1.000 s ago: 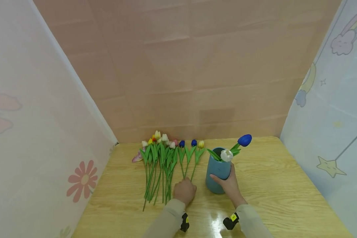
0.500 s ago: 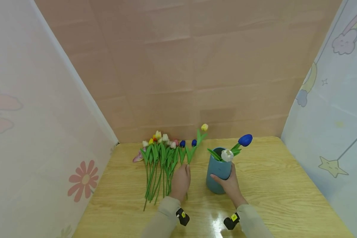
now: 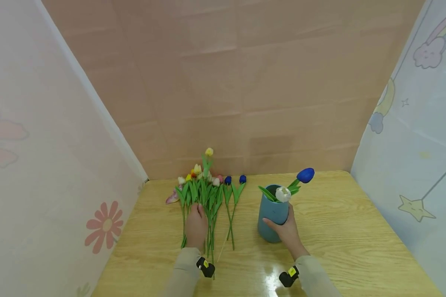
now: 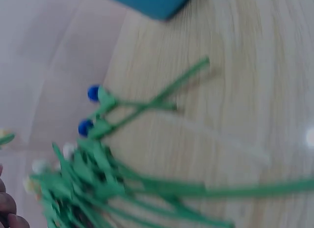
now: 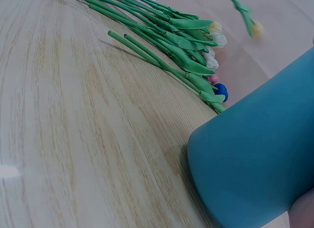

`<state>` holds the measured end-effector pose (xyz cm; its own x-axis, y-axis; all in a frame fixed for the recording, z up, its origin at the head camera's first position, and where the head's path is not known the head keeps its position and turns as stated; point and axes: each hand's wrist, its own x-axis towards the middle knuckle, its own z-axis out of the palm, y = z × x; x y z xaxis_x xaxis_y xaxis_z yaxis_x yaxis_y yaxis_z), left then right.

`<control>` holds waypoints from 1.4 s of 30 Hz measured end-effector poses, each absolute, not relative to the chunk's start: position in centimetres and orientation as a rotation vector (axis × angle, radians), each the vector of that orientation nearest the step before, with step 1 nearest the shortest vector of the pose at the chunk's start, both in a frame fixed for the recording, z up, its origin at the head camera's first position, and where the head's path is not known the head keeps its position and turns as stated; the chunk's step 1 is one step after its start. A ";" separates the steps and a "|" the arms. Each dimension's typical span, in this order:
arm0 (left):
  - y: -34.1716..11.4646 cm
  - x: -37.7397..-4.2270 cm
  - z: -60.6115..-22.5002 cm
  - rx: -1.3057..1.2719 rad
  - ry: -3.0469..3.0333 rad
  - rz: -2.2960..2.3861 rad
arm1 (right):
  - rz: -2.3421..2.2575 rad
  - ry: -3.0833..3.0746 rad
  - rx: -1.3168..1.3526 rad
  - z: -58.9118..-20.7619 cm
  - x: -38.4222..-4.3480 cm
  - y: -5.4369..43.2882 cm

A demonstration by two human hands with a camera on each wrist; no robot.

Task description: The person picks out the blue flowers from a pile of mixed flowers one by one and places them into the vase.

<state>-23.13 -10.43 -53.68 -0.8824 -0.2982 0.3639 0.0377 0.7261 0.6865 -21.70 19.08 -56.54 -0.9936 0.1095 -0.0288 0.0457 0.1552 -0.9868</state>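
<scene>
In the head view my left hand (image 3: 196, 227) pinches the stem of a yellow tulip (image 3: 209, 152), above the bunch of tulips (image 3: 211, 202). Its bloom stands higher than the others, against the back wall. Fingers (image 4: 6, 203) of that hand show at the edge of the left wrist view, where the bunch is blurred. My right hand (image 3: 288, 232) grips the side of a blue vase (image 3: 270, 220), thumb across its front. A white tulip (image 3: 283, 194) and a blue tulip (image 3: 305, 175) stand in the vase, both leaning right. The vase fills the right side of the right wrist view.
Two blue tulips (image 3: 228, 180) with crossed stems lie between the bunch and the vase. A pinkish-purple flower (image 3: 172, 196) lies at the bunch's left. The wooden table (image 3: 338, 231) is bounded by a brown back wall (image 3: 208, 82) and printed side walls.
My left hand has lifted the yellow tulip from beside the blue tulips and carried it left over the bunch. My right hand and the vase have stayed in place.
</scene>
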 end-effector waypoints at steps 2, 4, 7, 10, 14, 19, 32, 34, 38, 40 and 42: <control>-11.4 -23.2 -54.1 0.252 -2.453 -0.937 | 2.004 -2.343 -0.151 -56.5 -21.7 19.1; -12.1 -23.2 -54.4 0.289 -2.452 -0.903 | 2.006 -2.337 -0.145 -56.4 -21.6 19.1; -12.8 -23.2 -54.9 0.332 -2.467 -0.883 | 2.019 -2.340 -0.152 -56.2 -21.6 19.2; -13.1 -23.1 -55.4 0.347 -2.491 -0.852 | 2.033 -2.353 -0.164 -56.0 -21.6 19.2; -13.2 -23.0 -55.7 0.354 -2.573 -0.831 | 2.037 -2.370 -0.174 -56.0 -21.7 19.1; -13.4 -22.8 -55.9 0.343 -2.750 -0.793 | 2.028 -2.365 -0.168 -56.1 -21.6 19.1; -13.4 -22.3 -56.0 0.367 -2.985 -0.749 | 2.045 -2.347 -0.160 -56.1 -21.6 19.1; -13.4 -22.2 -56.0 0.371 -2.989 -0.747 | 2.053 -2.353 -0.166 -56.1 -21.7 19.1; -13.4 -22.2 -55.8 0.370 -3.000 -0.730 | 2.070 -2.357 -0.181 -56.3 -21.8 19.2; -13.4 -22.2 -55.8 0.351 -2.995 -0.724 | 2.069 -2.359 -0.183 -56.3 -21.9 19.2; -13.4 -22.3 -55.7 0.329 -2.977 -0.719 | 2.062 -2.360 -0.179 -56.2 -21.9 19.2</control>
